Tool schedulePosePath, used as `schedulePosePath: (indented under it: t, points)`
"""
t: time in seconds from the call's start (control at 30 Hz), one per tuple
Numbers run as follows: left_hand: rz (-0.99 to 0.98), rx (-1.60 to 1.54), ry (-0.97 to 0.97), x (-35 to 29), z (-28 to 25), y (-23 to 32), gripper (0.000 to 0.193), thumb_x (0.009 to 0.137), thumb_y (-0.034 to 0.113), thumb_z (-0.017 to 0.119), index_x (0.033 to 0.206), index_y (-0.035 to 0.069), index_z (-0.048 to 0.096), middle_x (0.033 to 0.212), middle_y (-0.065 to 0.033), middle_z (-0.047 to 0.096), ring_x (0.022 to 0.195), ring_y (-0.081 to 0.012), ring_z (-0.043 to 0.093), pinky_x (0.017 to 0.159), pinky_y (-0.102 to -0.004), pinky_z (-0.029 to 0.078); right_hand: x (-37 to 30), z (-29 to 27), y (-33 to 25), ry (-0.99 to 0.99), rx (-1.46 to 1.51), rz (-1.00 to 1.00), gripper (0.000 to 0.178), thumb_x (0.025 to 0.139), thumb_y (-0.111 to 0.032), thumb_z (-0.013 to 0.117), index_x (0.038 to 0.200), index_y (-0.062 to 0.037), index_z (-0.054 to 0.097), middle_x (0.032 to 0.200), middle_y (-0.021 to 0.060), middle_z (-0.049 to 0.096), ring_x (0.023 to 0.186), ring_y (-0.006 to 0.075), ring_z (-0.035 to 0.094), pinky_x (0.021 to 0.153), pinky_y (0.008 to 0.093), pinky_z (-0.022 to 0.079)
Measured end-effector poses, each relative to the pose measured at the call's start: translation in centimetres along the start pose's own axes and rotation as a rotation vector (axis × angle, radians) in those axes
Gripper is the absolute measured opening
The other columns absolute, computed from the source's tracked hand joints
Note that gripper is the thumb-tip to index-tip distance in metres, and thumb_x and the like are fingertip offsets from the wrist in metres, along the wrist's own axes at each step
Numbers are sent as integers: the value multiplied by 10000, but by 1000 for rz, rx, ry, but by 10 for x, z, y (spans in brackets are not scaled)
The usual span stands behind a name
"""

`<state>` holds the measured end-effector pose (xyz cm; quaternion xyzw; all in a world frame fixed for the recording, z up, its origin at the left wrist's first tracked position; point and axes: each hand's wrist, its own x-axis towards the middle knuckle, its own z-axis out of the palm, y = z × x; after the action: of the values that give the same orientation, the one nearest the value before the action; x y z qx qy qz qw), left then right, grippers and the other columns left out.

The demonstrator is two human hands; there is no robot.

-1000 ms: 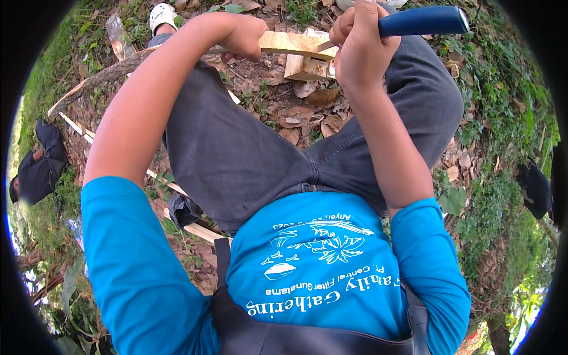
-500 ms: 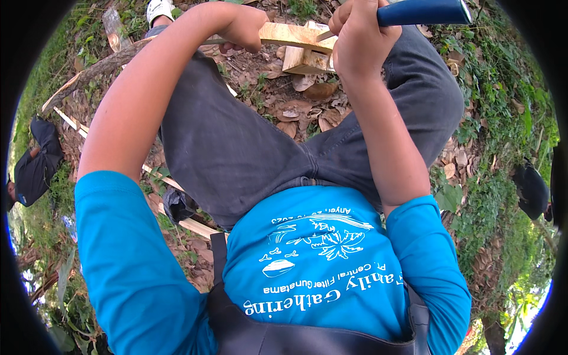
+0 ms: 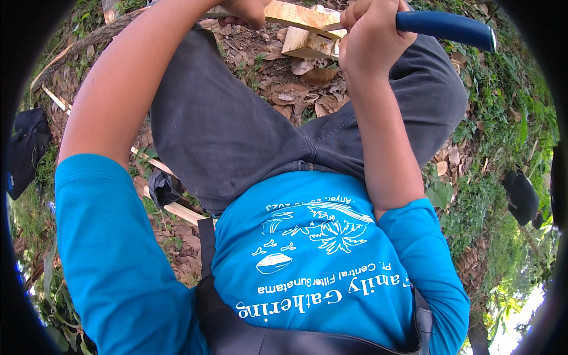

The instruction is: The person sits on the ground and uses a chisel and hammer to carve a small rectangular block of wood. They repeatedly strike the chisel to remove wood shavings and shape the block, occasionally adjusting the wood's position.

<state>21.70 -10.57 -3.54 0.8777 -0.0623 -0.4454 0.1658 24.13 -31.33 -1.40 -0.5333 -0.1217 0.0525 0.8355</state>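
At the top of the head view, my left hand [image 3: 245, 12] is closed round a pale, cut strip of wood [image 3: 296, 16]. The picture's upper edge cuts off part of that hand. My right hand [image 3: 377, 36] grips a tool by its blue handle [image 3: 447, 29], which points out to the right. A narrow metal blade [image 3: 333, 26] shows left of my right fist, against the strip's right end. The rest of the blade is hidden. Just below the strip lie pale wooden blocks [image 3: 306, 44], between my knees.
My legs in dark trousers [image 3: 236, 118] spread to both sides over leaf-strewn ground [image 3: 290, 97]. A bark-covered branch [image 3: 89, 44] runs beside my left arm. Thin wood strips [image 3: 180, 211] and a black plastic scrap [image 3: 163, 188] lie at left. Dark items stand at both edges.
My right hand and the blue handle have shifted right, and the handle tilts further down at its end. My left hand and the strip sit higher in the picture, as the whole view has shifted.
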Motion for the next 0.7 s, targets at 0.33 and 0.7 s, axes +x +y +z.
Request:
schedulePosePath:
  t: [0.33, 0.7]
  points:
    - [-86, 32, 9, -6, -5, 9, 286, 766, 274, 753, 944, 50, 754, 840, -131, 757, 771, -264, 721, 716, -404, 563, -16, -24, -19, -124, 129, 204, 423, 1059, -212, 549, 683, -107, 387, 532, -41, 295, 458, 80, 284, 459, 297, 251]
    - [-62, -51, 8, -3, -2, 3, 268, 782, 248, 747, 924, 21, 733, 767, -112, 736, 695, -243, 713, 654, -390, 571, 21, 2, 4, 3, 50, 55, 386, 1063, -188, 523, 692, -123, 440, 525, -30, 386, 404, 84, 346, 399, 278, 291]
